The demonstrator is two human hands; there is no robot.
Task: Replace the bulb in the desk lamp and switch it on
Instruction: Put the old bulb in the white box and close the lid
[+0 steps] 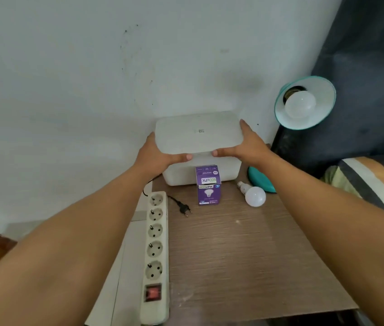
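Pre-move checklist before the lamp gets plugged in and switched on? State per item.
1. Bulb seated in lamp shade: ok, one sits in the socket.
2. Lamp lit: not ok, bulb looks dark.
3. Plug in power strip: not ok, it lies loose on the table; all sockets empty.
4. Strip switch on: cannot tell.
5. Hands free: not ok, left hand and right hand both hold the white lid over its box.
6. Loose bulb secure: cannot tell, lying on its side beside the purple carton.

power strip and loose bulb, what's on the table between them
In the head view, a black plug and the purple bulb box lie between the power strip and loose bulb.
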